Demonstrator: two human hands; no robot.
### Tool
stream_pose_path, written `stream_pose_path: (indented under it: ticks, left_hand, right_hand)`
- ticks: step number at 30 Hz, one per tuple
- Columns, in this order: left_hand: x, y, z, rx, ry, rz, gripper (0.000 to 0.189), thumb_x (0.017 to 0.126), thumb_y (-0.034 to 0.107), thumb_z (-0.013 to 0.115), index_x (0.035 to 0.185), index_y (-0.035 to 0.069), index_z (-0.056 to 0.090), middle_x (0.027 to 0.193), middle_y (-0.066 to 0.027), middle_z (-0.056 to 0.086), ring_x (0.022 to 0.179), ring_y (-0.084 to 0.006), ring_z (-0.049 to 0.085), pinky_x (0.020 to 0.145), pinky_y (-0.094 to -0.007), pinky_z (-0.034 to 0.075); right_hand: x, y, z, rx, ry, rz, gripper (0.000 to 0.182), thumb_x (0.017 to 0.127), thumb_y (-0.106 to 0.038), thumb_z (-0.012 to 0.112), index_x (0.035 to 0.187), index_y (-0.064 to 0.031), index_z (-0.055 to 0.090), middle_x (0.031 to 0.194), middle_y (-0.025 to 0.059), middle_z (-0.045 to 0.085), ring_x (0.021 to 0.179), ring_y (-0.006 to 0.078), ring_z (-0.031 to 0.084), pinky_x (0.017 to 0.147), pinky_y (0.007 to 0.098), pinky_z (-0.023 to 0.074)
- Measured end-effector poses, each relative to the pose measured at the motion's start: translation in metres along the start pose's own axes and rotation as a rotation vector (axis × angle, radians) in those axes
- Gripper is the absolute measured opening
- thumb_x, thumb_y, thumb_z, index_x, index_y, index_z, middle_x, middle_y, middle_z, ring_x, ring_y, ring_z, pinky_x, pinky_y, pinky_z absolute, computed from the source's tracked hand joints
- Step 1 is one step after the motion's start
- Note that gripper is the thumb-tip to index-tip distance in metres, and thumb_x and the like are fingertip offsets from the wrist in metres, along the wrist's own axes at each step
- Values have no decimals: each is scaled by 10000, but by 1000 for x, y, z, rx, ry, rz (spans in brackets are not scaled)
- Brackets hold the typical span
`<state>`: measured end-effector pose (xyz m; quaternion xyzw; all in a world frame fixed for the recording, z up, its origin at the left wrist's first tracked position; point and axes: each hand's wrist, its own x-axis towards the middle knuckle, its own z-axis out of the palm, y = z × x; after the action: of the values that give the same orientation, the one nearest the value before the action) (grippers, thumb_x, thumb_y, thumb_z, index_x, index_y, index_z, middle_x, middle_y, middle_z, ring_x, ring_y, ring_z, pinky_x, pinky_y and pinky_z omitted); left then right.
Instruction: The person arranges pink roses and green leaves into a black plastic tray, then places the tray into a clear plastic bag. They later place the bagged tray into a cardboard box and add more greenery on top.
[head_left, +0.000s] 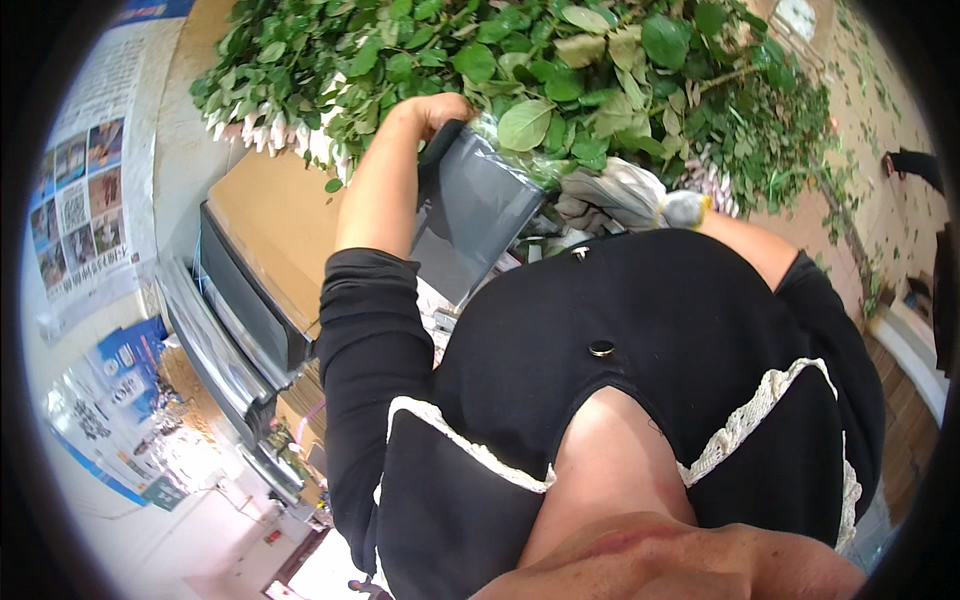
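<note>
My left hand (444, 111) is bare and reaches to the upper corner of a dark grey sheet (472, 217) with glossy clear plastic. Its fingers are hidden behind the sheet's raised edge and the leaves, so its grip does not show. On my right hand (622, 196) is a pale grey work glove with a yellow cuff. It lies low against the leaves, close to my black top, and its fingertips are partly hidden. A large heap of leafy green cut stems (540, 67), seemingly roses, spreads just beyond both hands.
A cardboard box (277, 217) stands left of my left arm, with a dark panel (244, 277) on its side. Pale wrapped bundle ends (262, 131) show under the leaves. A printed poster (82, 202) hangs at left. Fallen leaves litter the floor (870, 135) at right, near another person's dark sleeve (919, 169).
</note>
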<state>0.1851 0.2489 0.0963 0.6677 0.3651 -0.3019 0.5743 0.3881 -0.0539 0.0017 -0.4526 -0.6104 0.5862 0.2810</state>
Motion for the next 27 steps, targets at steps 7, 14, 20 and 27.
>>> stream_pose_path:
  ticks: [7, 14, 20, 27]
  left_hand:
    - [-59, 56, 7, 796, 624, -61, 354, 871, 335, 621, 1040, 35, 703, 939, -163, 716, 891, -260, 688, 784, -378, 549]
    - [-243, -98, 172, -409, 1698, 395, 124, 946, 107, 611, 998, 14, 674, 819, -61, 677, 760, -109, 622, 595, -232, 489]
    - [-202, -180, 442, -692, 1499, -341, 169, 890, 183, 622, 924, 39, 703, 695, -104, 672, 628, -149, 630, 628, -303, 502]
    - [-167, -201, 541, -921, 1790, -362, 194, 890, 161, 639, 960, -8, 704, 915, -148, 714, 854, -206, 682, 780, -317, 510]
  right_hand:
    - [20, -43, 4, -854, 302, 83, 291, 879, -302, 541, 764, -78, 687, 772, 157, 674, 701, 357, 662, 615, 453, 525]
    - [19, -158, -9, -641, -165, 135, 337, 888, -354, 547, 946, -43, 660, 908, 206, 671, 857, 400, 640, 786, 459, 498]
    - [56, -90, 4, -1363, -639, -174, 229, 885, -239, 526, 821, -51, 638, 760, 192, 657, 675, 355, 662, 558, 464, 514]
    - [112, -225, 222, -607, -910, -329, 312, 885, -323, 546, 912, -29, 646, 822, 230, 651, 814, 366, 652, 689, 436, 508]
